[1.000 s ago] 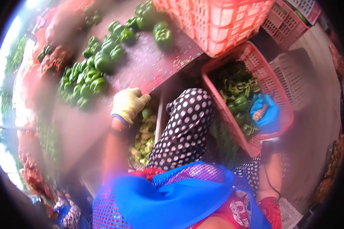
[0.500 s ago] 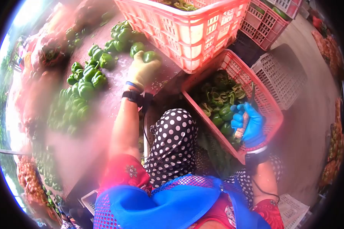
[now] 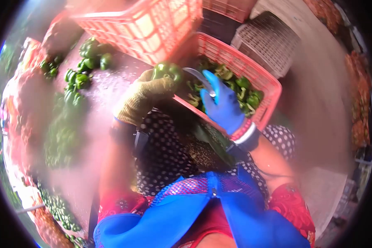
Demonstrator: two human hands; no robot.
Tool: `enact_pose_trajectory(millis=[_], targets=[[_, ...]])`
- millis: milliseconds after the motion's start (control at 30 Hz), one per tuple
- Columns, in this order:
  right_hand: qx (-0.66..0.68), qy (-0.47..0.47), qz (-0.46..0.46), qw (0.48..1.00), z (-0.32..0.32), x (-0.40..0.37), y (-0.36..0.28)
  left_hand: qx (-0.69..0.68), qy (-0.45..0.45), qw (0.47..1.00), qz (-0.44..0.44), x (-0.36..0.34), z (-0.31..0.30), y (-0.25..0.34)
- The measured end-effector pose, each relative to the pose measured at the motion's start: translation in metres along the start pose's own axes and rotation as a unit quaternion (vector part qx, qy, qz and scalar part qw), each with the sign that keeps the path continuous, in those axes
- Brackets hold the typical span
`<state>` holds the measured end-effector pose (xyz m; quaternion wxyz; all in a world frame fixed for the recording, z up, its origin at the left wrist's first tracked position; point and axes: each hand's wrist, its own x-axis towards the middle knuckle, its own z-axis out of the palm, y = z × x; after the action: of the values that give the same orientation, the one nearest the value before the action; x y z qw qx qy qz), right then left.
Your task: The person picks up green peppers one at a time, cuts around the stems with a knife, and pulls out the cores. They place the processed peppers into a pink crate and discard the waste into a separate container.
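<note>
A green bell pepper [image 3: 168, 72] is gripped in my left hand [image 3: 144, 96], which wears a yellowish knit glove. My right hand [image 3: 223, 105], in a blue glove, is closed round a knife [image 3: 199, 75]; its curved blade points left toward the pepper, close to it, and its handle is mostly hidden by the fingers. Beneath the right hand sits a pink plastic crate [image 3: 273, 94] holding green peppers [image 3: 244, 82] and cut pepper pieces. Several whole peppers [image 3: 82, 78] lie on the pale surface [image 3: 97, 91] to the left.
A tall pink crate [image 3: 142, 31] stands just beyond my left hand. Behind the lower crate is a grey upturned crate [image 3: 268, 41]. Filled mesh sacks [image 3: 27, 103] line the left side, and more sacks [image 3: 355, 99] lie at the far right.
My left hand has lifted a pepper off the surface and brought it toward the lower crate. My right hand has moved left, bringing the knife blade near the pepper. The view has shifted.
</note>
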<state>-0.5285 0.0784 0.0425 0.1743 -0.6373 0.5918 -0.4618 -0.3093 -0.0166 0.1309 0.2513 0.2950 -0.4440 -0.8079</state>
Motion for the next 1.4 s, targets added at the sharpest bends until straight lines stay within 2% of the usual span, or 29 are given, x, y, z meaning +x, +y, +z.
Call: enact_pose_trajectory(millis=[33,100,167,300,333,433,467,633,700,733,833,867,967,1067,1100,1167,1200,1300,1367,1400], targets=[[-0.034,-0.007,0.016,0.999,-0.002,-0.001,-0.001,0.012,-0.016,1.0,-0.015,0.002,0.015,-0.006],[-0.1,0.016,-0.021,0.995,-0.007,-0.006,0.005,0.008,-0.036,0.999,-0.033,0.017,0.025,-0.026],[-0.158,0.003,0.002,0.987,-0.014,-0.009,0.011,0.053,-0.049,0.996,-0.061,0.035,0.027,-0.041],[-0.222,-0.019,0.022,0.975,-0.026,-0.015,0.031,0.022,-0.043,0.997,-0.067,0.057,0.039,-0.06],[-0.233,-0.027,0.04,0.971,-0.028,-0.018,0.033,0.027,-0.006,0.997,-0.071,0.062,0.04,-0.068],[-0.254,0.001,0.04,0.966,-0.03,-0.026,0.042,0.038,-0.017,0.996,-0.084,0.076,0.045,-0.074],[-0.288,-0.016,0.067,0.955,-0.032,-0.027,0.041,0.051,-0.003,0.995,-0.087,0.08,0.046,-0.077],[-0.387,-0.025,0.115,0.915,-0.031,-0.026,0.047,0.164,0.062,0.977,-0.118,0.091,0.06,-0.089],[-0.402,-0.042,0.134,0.905,-0.028,-0.028,0.05,0.191,0.072,0.975,-0.092,0.091,0.062,-0.098],[-0.419,-0.079,0.164,0.889,-0.025,-0.03,0.05,0.205,0.078,0.973,-0.078,0.091,0.063,-0.102],[-0.373,-0.033,0.102,0.922,-0.017,-0.04,0.06,0.214,0.093,0.971,-0.049,0.088,0.064,-0.101],[-0.318,-0.01,0.09,0.944,-0.016,-0.039,0.061,0.213,0.108,0.971,-0.029,0.087,0.063,-0.102],[-0.256,-0.095,0.222,0.936,-0.012,-0.039,0.057,0.319,0.145,0.936,-0.019,0.092,0.06,-0.114],[-0.245,-0.131,0.298,0.913,-0.008,-0.04,0.054,0.34,0.147,0.929,-0.018,0.088,0.068,-0.113],[-0.24,-0.124,0.294,0.917,-0.006,-0.041,0.056,0.346,0.139,0.928,-0.016,0.084,0.071,-0.107],[-0.233,-0.105,0.283,0.925,-0.002,-0.045,0.068,0.196,0.103,0.974,-0.041,0.08,0.067,-0.099],[-0.209,-0.107,0.313,0.92,-0.003,-0.046,0.073,0.115,0.084,0.988,-0.052,0.079,0.066,-0.097],[-0.193,-0.147,0.344,0.907,0.021,-0.083,0.121,0.046,0.062,0.997,-0.004,0.08,0.062,-0.092],[-0.072,-0.255,0.42,0.868,0.009,-0.071,0.123,0.051,0.04,0.998,0.0,0.084,0.048,-0.093],[0.05,-0.247,0.445,0.859,0.004,-0.061,0.113,0.049,0.027,0.998,0.005,0.084,0.047,-0.09]])
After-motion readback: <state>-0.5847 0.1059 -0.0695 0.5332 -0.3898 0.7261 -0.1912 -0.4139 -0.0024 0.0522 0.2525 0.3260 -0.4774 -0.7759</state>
